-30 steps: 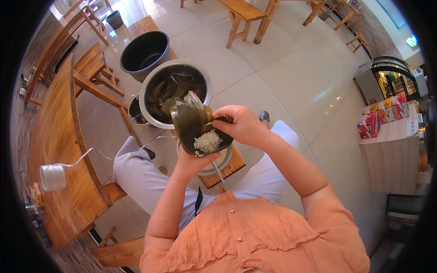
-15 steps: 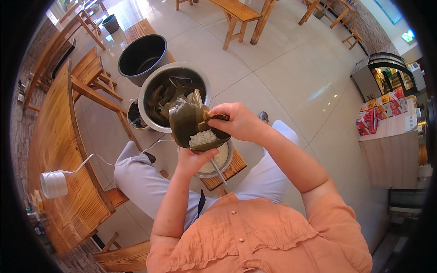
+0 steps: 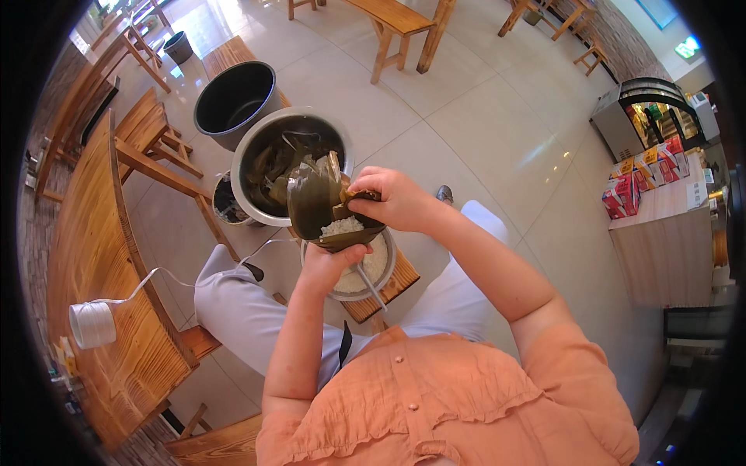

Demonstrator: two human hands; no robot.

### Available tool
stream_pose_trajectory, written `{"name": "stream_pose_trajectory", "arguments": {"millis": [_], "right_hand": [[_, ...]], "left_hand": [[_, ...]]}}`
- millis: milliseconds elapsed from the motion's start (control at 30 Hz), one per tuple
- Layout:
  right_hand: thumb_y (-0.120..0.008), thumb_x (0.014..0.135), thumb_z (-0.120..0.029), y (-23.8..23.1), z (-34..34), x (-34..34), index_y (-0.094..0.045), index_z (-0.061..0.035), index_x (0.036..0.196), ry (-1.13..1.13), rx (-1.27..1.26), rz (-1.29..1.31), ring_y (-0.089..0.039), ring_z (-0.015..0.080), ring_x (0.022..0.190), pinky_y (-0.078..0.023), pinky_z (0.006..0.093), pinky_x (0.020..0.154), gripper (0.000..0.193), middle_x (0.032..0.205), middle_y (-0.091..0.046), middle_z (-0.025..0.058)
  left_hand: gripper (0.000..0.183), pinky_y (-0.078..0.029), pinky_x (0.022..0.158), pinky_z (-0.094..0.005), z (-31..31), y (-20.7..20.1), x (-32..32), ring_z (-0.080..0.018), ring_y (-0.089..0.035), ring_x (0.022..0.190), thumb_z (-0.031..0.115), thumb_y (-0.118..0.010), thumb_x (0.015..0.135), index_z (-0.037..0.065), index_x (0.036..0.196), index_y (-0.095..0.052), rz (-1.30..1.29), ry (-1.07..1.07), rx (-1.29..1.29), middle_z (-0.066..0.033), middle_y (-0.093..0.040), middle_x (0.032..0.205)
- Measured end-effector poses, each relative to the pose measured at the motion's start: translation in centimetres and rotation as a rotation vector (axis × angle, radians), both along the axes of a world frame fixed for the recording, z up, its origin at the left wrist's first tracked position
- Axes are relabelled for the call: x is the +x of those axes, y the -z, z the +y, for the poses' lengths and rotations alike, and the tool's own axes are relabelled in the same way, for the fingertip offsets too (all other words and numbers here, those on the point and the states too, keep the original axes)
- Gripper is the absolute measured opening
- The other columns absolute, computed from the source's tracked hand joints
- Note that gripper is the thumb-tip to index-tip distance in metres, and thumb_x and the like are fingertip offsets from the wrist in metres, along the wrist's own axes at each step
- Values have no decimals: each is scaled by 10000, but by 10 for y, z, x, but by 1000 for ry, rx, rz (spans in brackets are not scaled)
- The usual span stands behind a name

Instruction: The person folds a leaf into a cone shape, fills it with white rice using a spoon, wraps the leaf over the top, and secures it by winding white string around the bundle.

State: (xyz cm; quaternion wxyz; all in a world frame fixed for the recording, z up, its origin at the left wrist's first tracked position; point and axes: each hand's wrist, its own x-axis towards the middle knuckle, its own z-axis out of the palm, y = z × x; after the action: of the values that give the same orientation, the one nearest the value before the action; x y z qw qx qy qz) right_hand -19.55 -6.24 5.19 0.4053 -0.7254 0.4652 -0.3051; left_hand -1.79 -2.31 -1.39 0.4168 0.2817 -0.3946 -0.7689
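Note:
Broad green wrapping leaves [image 3: 309, 206] are bent into a pocket with white rice [image 3: 343, 227] inside. From below, my left hand [image 3: 332, 266] is closed around the base of the pocket. My right hand [image 3: 398, 203] pinches the upper right edge of the leaves between thumb and fingers, folding it over. Underneath stands a bowl [image 3: 389, 268] of white rice, partly hidden by my left hand. A metal spoon handle [image 3: 371, 287] sticks out of it toward me. Just beyond, a wide metal basin [image 3: 346, 140] holds more dark leaves in it.
The rice bowl rests on a wooden bench [image 3: 404, 278] between my knees. A black pot [image 3: 233, 105] stands behind the basin. On the wooden table [image 3: 116, 256] at left lies a white string spool [image 3: 92, 325], its strand running toward the basin. Boxes [image 3: 649, 171] sit on a right-hand counter.
The front of the leaf pocket is drawn up slightly, so less rice shows. Both hands keep their hold, and the view has shifted a little.

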Motion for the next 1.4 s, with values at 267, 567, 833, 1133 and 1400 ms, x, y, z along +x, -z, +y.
{"name": "stream_pose_trajectory", "arguments": {"millis": [267, 567, 833, 1133, 1400], "right_hand": [[-619, 811, -148, 0, 9, -5, -571, -44, 1066, 235, 289, -468, -549, 149, 826, -445, 258, 734, 280, 925, -571, 71], [-555, 742, -122, 82, 124, -19, -574, -164, 1084, -186, -368, 523, -539, 226, 743, -443, 335, 663, 344, 770, -512, 63], [-517, 727, -131, 108, 117, 10, -582, -133, 978, -338, -448, 659, -508, 205, 768, -425, 322, 659, 259, 779, -478, 35], [-535, 823, -113, 129, 93, 5, -602, -32, 969, 254, 149, -30, -579, 241, 733, -471, 295, 653, 180, 801, -607, 108], [-492, 903, -190, 119, 90, -16, -600, -25, 1013, 399, 703, -506, -563, 75, 741, -464, 210, 659, 226, 822, -615, 27]], "left_hand": [[306, -465, 613, -253, -3, 6, 5, -156, -593, 735, -11, -673, 710, 3, 999, -573, -69, -108, -24, -63, -618, 870], [186, -446, 579, -228, -12, 16, 3, -127, -576, 688, 0, -630, 765, 19, 945, -589, -10, -202, 142, -57, -623, 826], [174, -447, 577, -218, -12, 9, 2, -118, -579, 693, -2, -625, 774, 30, 942, -595, -4, -224, 138, -46, -624, 840], [217, -446, 582, -235, -12, 19, 4, -124, -584, 726, -7, -657, 743, 32, 947, -593, -54, -246, 81, -34, -617, 840], [239, -444, 587, -233, -14, 27, 7, -113, -568, 715, 7, -683, 726, 35, 947, -595, -131, -268, 59, -25, -613, 843]]}}
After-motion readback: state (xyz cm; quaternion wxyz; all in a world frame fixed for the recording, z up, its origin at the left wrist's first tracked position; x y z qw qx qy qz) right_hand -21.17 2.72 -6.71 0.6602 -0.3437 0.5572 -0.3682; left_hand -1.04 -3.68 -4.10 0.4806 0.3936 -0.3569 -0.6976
